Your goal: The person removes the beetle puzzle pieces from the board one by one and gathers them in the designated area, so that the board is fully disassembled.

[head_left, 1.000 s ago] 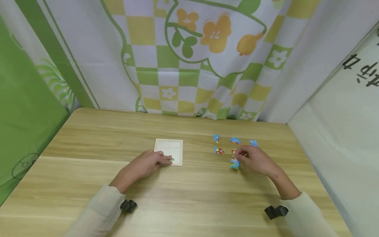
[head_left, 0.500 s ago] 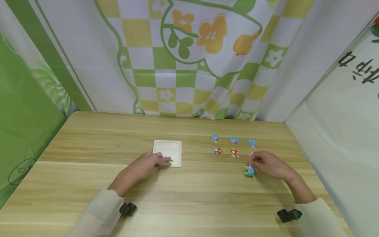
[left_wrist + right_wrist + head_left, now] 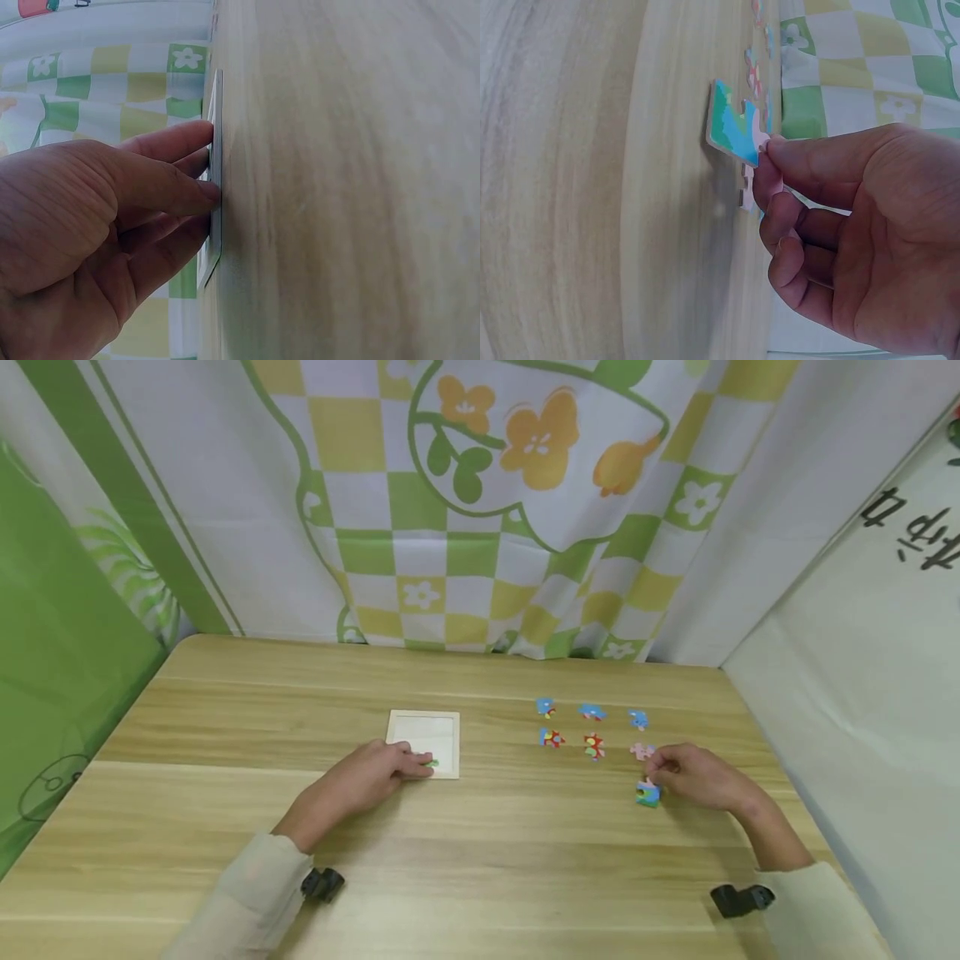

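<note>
Black characters on white sheet [image 3: 911,539] at right, sideways and cropped; unreadable.

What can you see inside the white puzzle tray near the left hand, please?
The white tray looks mostly bare. One green piece shows at its near edge, under the left hand fingers, which hide that corner.

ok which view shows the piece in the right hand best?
Right wrist: the puzzle piece fills the frame, pinched by the right hand, tilted with one edge on the table. Head view shows it small, part hidden. Left wrist view misses it.
</note>
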Demonstrator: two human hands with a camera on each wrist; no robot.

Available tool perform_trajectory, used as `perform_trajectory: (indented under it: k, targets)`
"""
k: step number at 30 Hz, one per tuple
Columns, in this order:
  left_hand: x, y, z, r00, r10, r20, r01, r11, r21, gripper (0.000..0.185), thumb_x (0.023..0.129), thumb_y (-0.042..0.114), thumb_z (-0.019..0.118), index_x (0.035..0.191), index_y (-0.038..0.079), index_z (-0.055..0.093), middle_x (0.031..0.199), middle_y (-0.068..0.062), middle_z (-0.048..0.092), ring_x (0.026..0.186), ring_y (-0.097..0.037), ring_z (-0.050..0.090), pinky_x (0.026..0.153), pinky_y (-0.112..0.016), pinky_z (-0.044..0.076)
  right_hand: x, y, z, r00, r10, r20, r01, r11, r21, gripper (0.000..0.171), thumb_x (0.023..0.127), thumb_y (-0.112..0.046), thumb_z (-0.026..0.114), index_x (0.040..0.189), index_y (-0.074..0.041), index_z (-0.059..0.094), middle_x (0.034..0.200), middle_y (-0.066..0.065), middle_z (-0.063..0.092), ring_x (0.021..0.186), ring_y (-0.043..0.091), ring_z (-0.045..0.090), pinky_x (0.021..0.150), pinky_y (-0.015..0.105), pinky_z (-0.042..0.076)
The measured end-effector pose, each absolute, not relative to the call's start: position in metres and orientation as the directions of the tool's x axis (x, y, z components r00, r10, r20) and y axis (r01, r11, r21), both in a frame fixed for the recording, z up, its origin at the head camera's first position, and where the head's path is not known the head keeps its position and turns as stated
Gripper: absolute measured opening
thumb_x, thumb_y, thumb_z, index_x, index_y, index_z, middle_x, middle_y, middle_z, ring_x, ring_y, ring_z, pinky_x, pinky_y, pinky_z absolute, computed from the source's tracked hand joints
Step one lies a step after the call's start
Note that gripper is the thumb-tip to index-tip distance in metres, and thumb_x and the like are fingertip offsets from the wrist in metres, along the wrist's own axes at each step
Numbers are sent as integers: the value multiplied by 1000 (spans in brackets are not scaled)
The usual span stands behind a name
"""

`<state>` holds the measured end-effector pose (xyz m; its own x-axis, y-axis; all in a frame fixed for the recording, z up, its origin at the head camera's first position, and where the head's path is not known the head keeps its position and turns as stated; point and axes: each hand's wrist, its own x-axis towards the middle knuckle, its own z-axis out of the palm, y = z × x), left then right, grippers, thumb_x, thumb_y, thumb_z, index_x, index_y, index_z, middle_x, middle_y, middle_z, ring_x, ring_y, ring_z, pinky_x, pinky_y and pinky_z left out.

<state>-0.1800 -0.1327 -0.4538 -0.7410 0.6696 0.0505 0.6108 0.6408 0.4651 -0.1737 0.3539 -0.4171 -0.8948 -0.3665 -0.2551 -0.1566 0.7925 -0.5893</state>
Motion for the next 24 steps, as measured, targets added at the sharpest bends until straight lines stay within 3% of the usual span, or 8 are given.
perform_trajectory:
  k: [24]
  targets:
    - [-179,-133,-454,-748,664,22,593,653,472,44,91,-16,61,126,6,75,136,-6,68,118,-34,66,104,-49,51,-175,357,-428,-908,-354,-226,-187,822,-537,10,102,-5,61,95,-3,69,84,-2,62,74,9,49,66,25,43]
